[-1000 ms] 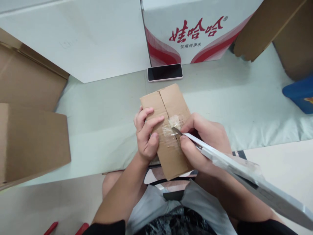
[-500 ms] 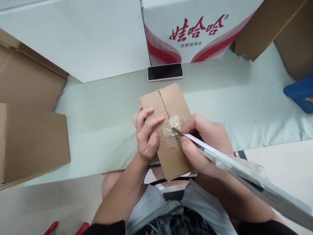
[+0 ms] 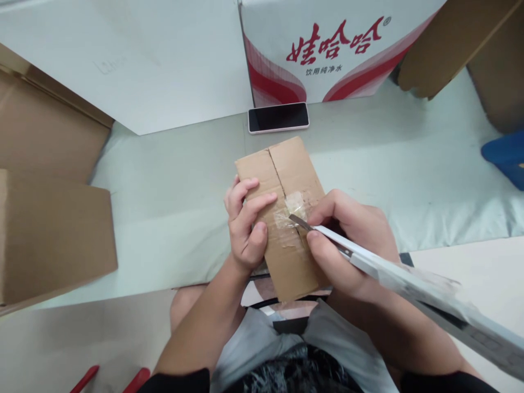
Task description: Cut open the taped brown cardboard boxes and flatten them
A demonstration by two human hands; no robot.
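A small brown cardboard box rests at the table's near edge, tilted, with a seam down its middle. Clear tape crosses that seam. My left hand grips the box's left side, fingers curled over the top face. In my right hand is a long white-handled utility knife, pinched between thumb and fingers close to the blade. Its dark blade tip touches or hovers just over the tape; I cannot tell which. The handle reaches back past my right wrist to the lower right.
A phone lies beyond the box, before a white carton with red lettering and another white box. Brown cardboard boxes stand at left and upper right. A blue container is at the right edge.
The view has shifted slightly. My right hand and the knife handle sit a little further right and lower, while the blade tip stays on about the same spot of tape. My left hand keeps its hold.
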